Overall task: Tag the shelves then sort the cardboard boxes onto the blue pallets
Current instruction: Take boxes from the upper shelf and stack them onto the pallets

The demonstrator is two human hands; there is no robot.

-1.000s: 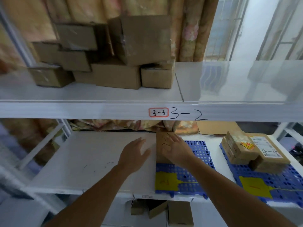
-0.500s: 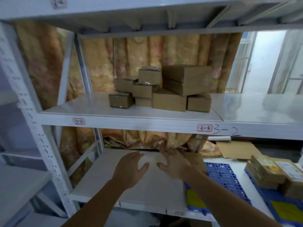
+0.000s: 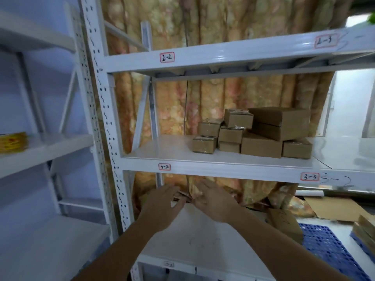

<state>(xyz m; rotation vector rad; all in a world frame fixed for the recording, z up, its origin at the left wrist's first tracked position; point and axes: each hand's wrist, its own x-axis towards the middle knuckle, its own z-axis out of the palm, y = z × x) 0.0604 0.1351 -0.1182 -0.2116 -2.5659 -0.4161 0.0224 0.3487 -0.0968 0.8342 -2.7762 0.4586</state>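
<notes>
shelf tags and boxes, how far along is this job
Tagging looks well along: red-bordered tags 2-2, 3-2 and 3-3 are on the beams. One box sits at the blue pallet. In hand: nothing; the left hand and right hand are open, reaching up. Left: the stack of cardboard boxes on the 3-2 shelf.

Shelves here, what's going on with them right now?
A person stands at a white rack, both hands raised and open below the middle shelf. Neither the left hand nor the right hand holds anything. A pile of boxes sits on that shelf, above tags reading 3-2 and 3-3. Lower right, one box leans at a blue pallet.
</notes>
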